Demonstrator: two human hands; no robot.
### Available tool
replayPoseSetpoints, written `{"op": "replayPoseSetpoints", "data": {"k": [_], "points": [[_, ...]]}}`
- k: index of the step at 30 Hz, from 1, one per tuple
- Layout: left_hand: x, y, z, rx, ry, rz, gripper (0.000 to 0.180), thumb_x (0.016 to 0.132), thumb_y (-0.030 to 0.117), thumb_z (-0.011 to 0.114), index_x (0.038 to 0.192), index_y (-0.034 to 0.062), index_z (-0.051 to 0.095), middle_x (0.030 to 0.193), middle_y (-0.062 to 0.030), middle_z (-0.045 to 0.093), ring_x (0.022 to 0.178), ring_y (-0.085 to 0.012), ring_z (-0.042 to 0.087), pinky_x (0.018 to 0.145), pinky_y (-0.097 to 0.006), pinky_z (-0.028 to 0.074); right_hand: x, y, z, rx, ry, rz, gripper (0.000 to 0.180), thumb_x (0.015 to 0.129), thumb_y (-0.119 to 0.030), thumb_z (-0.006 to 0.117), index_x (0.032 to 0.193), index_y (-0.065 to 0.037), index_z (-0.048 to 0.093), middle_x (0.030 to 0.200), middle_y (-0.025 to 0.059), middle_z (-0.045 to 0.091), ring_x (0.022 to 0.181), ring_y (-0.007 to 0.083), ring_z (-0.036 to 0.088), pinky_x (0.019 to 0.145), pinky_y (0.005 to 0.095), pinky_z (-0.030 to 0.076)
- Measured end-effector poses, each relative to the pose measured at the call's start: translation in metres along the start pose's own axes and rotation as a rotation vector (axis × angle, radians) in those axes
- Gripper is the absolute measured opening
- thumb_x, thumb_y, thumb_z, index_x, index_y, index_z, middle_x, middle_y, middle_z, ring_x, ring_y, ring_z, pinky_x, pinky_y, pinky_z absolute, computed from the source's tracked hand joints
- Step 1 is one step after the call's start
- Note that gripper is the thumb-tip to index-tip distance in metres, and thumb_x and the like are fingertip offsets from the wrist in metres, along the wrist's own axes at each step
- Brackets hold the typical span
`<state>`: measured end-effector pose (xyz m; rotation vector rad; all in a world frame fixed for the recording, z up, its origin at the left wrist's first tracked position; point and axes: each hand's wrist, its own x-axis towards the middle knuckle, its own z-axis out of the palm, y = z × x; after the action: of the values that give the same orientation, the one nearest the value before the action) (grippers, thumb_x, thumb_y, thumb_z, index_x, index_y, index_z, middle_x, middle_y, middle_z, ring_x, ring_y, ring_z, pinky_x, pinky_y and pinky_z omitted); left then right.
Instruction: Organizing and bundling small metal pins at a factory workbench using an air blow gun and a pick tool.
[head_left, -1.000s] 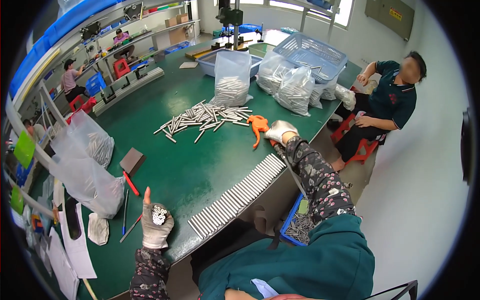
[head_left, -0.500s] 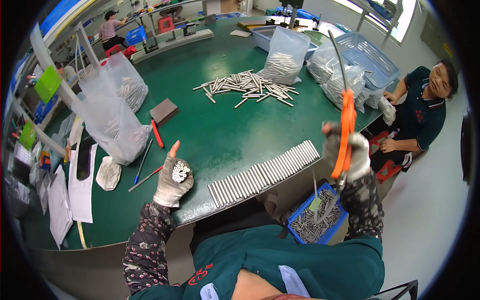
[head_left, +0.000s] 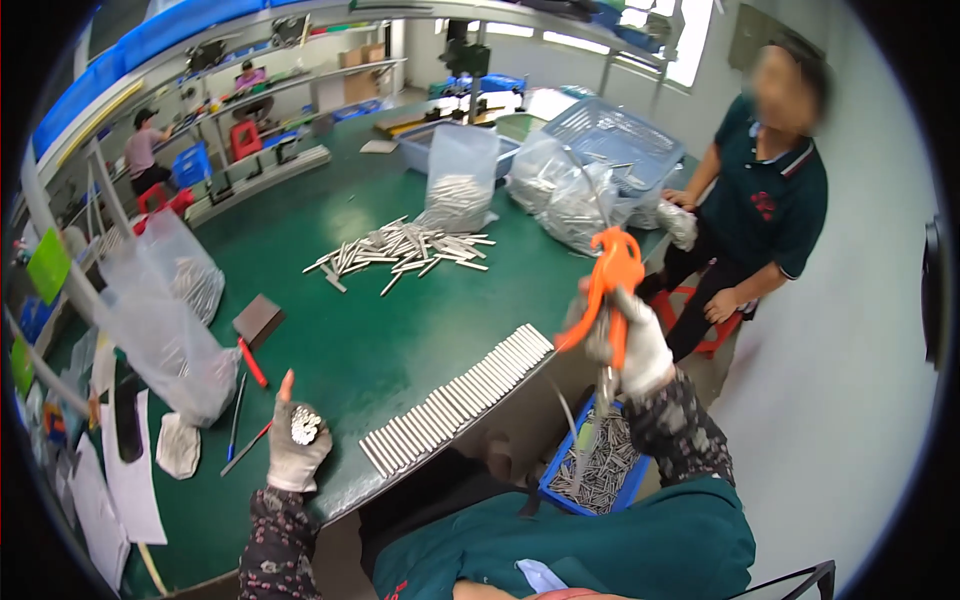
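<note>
Left hand (head_left: 297, 446), gloved, rests on the green table (head_left: 380, 345), fingers curled around small metal pieces, index raised. Right hand (head_left: 634, 345) is lifted off the table's edge, clenched on an orange tool (head_left: 605, 285), above a blue bin (head_left: 598, 468).

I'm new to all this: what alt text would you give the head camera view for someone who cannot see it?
A gloved right hand holds up orange-handled scissors beside a green table, while the gloved left hand cups a bundle of small metal rods. A neat row of rods lines the table edge, with a loose rod pile farther back.
</note>
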<state>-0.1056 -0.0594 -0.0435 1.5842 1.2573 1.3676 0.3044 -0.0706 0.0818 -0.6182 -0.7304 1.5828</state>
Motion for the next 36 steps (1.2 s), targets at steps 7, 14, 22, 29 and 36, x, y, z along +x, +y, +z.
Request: {"op": "replayPoseSetpoints", "data": {"k": [7,14,22,29,36], "points": [[0.003,-0.002,0.006,-0.034,-0.056,0.047,0.090,0.061,-0.012,0.055,0.142,0.0098,0.023,0.075,0.0032,0.047,0.064,-0.0063,0.048,0.062,-0.018,0.044,0.113,-0.103,-0.096,-0.118,0.728,-0.407,0.021,0.089,-0.029,0.054,0.092,-0.008,0.053,0.075,0.0070,0.059,0.058,0.0199,0.055,0.047,0.0324,0.046],[0.006,0.029,0.006,-0.050,-0.058,-0.072,0.086,0.065,-0.009,0.058,0.142,0.0099,0.025,0.080,0.0036,0.046,0.071,-0.0057,0.046,0.068,-0.018,0.040,0.095,-0.054,-0.019,-0.517,0.204,-0.192,0.034,0.088,-0.027,0.053,0.110,-0.002,0.054,0.096,0.0118,0.064,0.084,0.0215,0.063,0.069,0.0305,0.048],[0.009,0.008,0.002,-0.070,-0.148,-0.040,0.102,0.063,-0.008,0.065,0.145,0.0123,0.007,0.084,0.0012,0.051,0.075,-0.0074,0.050,0.072,-0.020,0.044,0.033,0.015,0.110,-1.264,-0.402,0.558,0.041,0.076,-0.016,0.070,0.109,0.004,0.054,0.089,0.0048,0.061,0.079,0.0089,0.054,0.072,0.0243,0.045],[0.002,0.025,0.001,0.150,-0.145,-0.016,0.083,0.065,-0.005,0.064,0.138,0.0102,0.026,0.085,-0.0005,0.052,0.078,-0.0097,0.052,0.075,-0.023,0.044,0.039,0.039,0.139,-1.790,-0.716,0.234,0.039,0.077,-0.026,0.062,0.105,0.001,0.056,0.065,0.0204,0.059,0.063,0.0340,0.061,0.061,0.0400,0.047],[0.005,0.023,0.001,0.092,-0.135,0.001,0.081,0.065,-0.004,0.065,0.136,0.0107,0.029,0.084,-0.0004,0.050,0.078,-0.0102,0.050,0.075,-0.024,0.044,0.042,0.048,0.159,-1.882,-0.773,0.159,0.034,0.077,-0.026,0.062,0.096,0.001,0.057,0.068,0.0218,0.060,0.067,0.0384,0.060,0.062,0.0429,0.047]]}}
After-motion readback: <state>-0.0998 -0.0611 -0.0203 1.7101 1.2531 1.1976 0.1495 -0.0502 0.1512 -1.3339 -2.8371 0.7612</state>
